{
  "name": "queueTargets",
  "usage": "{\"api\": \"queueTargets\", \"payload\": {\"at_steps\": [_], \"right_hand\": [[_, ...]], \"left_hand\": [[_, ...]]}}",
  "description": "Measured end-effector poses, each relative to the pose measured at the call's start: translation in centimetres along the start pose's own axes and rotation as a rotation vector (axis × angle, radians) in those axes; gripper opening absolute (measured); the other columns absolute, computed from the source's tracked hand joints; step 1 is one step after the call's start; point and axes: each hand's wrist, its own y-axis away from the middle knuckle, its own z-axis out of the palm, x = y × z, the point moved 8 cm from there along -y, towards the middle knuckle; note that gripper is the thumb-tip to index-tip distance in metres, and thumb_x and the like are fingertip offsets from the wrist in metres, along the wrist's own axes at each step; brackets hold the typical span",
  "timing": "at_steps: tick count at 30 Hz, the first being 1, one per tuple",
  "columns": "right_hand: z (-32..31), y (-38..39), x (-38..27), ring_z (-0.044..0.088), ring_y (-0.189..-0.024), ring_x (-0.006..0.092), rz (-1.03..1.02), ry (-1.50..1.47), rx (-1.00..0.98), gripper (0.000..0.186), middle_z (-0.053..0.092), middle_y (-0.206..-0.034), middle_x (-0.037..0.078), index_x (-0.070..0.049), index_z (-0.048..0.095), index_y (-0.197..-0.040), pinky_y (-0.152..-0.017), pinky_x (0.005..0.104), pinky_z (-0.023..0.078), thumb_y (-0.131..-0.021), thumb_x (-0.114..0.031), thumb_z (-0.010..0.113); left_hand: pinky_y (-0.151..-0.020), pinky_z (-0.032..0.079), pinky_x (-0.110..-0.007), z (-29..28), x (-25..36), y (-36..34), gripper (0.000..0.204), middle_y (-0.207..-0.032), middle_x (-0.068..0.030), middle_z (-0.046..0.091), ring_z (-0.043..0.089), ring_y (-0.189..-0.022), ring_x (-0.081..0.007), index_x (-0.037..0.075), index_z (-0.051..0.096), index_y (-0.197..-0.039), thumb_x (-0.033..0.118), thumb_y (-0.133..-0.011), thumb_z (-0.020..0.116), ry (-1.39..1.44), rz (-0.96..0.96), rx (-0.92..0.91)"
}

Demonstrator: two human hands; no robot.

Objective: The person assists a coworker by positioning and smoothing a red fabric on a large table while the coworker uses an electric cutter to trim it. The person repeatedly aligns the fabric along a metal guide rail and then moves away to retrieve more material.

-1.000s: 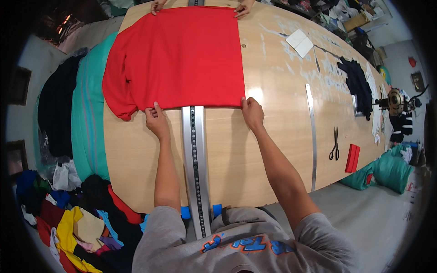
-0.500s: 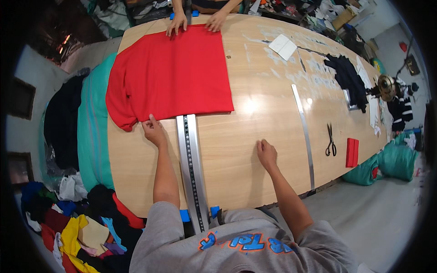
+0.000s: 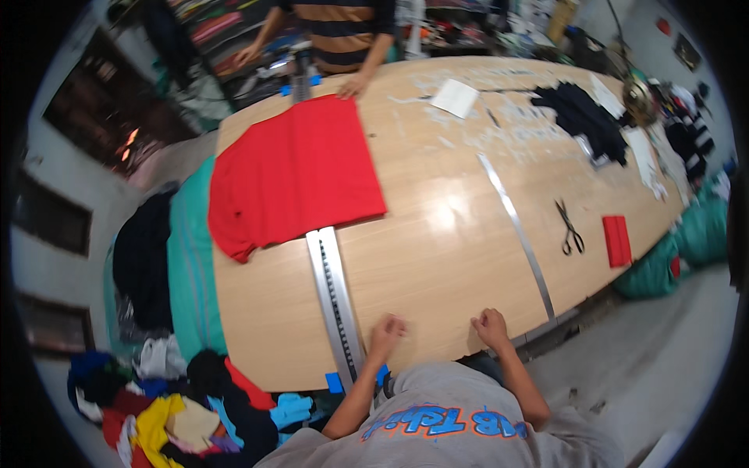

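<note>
A red piece of fabric [image 3: 300,168] lies spread over the far left of the wooden table, covering part of a metal rail with a row of holes [image 3: 335,300]. My left hand [image 3: 388,335] is off the fabric, just right of the rail and over the near part of the table; motion smears its fingers. My right hand [image 3: 491,327] is near the front edge, fingers curled in, with nothing visible in them. Across the table, a co-worker's hand [image 3: 355,84] rests by the fabric's far right corner, while their other hand [image 3: 248,54] is away from it.
A steel ruler [image 3: 515,226], black scissors [image 3: 569,228] and a folded red cloth [image 3: 616,241] lie on the right of the table [image 3: 437,273]. Further back are a white pad [image 3: 455,98] and dark fabric [image 3: 585,117]. Piled colourful cloth [image 3: 179,421] sits at the lower left.
My left hand has left the fabric's near edge and come back rightward, near my body. My right hand has drawn nearer too. One co-worker hand has lifted off the fabric; the view has shifted.
</note>
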Motion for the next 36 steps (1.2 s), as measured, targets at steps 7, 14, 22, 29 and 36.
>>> {"api": "queueTargets", "payload": {"at_steps": [7, 14, 22, 29, 36], "right_hand": [[0.4, -1.2, 1.8, 0.059, -0.072, 0.0194, 0.062, -0.212, -0.283, 0.029, 0.063, -0.078, 0.01, -0.001, 0.069, -0.085, -0.07, 0.036, 0.05, -0.097, -0.028, 0.073], [0.7, -1.6, 2.9, 0.07, -0.09, 0.0282, 0.089, -0.229, -0.471, 0.034, 0.075, -0.097, 0.019, 0.0, 0.075, -0.097, -0.084, 0.0398, 0.054, -0.099, -0.032, 0.062], [1.2, -1.5, 3.4, 0.055, -0.076, 0.0102, 0.138, -0.387, -0.608, 0.025, 0.062, -0.083, 0.001, -0.001, 0.071, -0.099, -0.07, 0.0277, 0.048, -0.104, -0.023, 0.059], [0.8, 0.0, 3.0, 0.057, -0.081, 0.0118, 0.22, -0.466, -0.572, 0.025, 0.065, -0.09, 0.002, -0.002, 0.07, -0.105, -0.075, 0.0283, 0.047, -0.105, -0.026, 0.06], [0.9, -0.4, 1.6, 0.053, -0.077, 0.0089, 0.238, -0.384, -0.541, 0.024, 0.061, -0.085, -0.002, -0.005, 0.069, -0.101, -0.072, 0.0268, 0.046, -0.105, -0.028, 0.063]], "left_hand": [[-0.062, 0.06, -0.032, 5.0, -1.5, 4.2, 0.078, -0.066, -0.0097, 0.074, 0.074, -0.058, -0.02, -0.001, 0.077, -0.075, 0.061, -0.109, 0.042, -0.432, -0.307, -0.149], [-0.066, 0.062, -0.036, 4.3, -1.2, 2.6, 0.096, -0.062, -0.0103, 0.074, 0.074, -0.056, -0.0212, 0.0, 0.075, -0.068, 0.069, -0.108, 0.022, -0.44, -0.425, 0.037], [-0.065, 0.062, -0.035, 4.5, -1.3, 2.2, 0.102, -0.064, -0.013, 0.074, 0.073, -0.055, -0.021, -0.002, 0.074, -0.066, 0.068, -0.108, 0.014, -0.399, -0.495, 0.012], [-0.06, 0.061, -0.034, 4.6, -2.0, 1.9, 0.103, -0.066, -0.0145, 0.075, 0.073, -0.054, -0.0221, -0.005, 0.074, -0.07, 0.07, -0.108, 0.013, -0.31, -0.498, -0.057], [-0.06, 0.06, -0.032, 4.3, -2.1, 2.4, 0.097, -0.07, -0.0159, 0.075, 0.073, -0.056, -0.0218, -0.006, 0.074, -0.077, 0.069, -0.109, 0.021, -0.262, -0.476, -0.088]]}}
